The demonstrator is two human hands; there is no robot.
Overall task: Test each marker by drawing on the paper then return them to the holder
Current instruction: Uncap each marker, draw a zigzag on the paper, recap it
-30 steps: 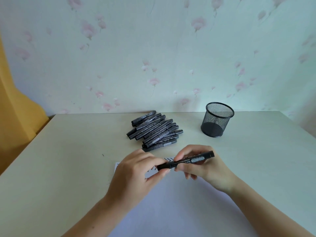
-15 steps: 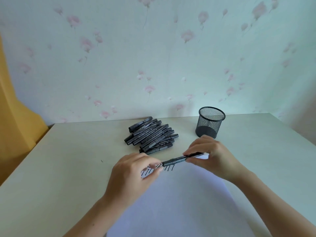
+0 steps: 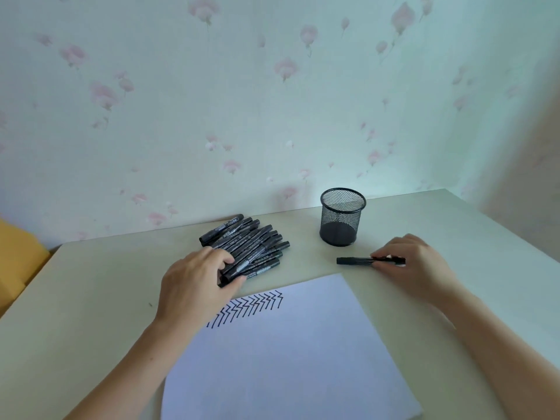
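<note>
2 bare forearms, no sleeves; left hand (image 3: 194, 286) & right hand (image 3: 415, 265) ungloved.

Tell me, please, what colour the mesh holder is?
Black; the mesh holder shows best in the head view.

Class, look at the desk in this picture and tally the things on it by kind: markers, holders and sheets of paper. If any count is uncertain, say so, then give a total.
Markers: about 13, namely 1 single marker held by the right hand and roughly 12 in the marker pile under the left hand; overlap hides the exact number.
Mesh holder: 1
Paper: 1
Total: about 15
</note>
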